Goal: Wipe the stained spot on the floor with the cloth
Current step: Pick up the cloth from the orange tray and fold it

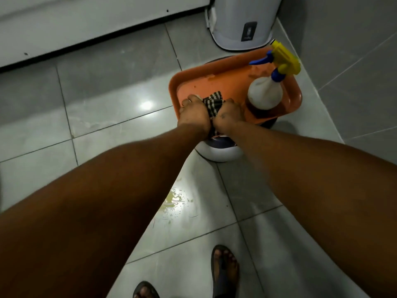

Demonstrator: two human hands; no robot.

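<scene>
A black-and-white checked cloth (213, 103) lies bunched at the near edge of an orange tray (217, 80). My left hand (193, 114) and my right hand (229, 114) both grip it, one on each side, fingers closed around the fabric. A yellowish stained spot (174, 200) with scattered specks marks the grey floor tile between my arms, nearer to me than the tray.
A spray bottle (265, 93) with a yellow and blue trigger stands on the tray's right side. The tray rests on a round white stool (219, 151). A white bin (240, 22) sits in the corner behind. My sandalled feet (224, 272) are at the bottom.
</scene>
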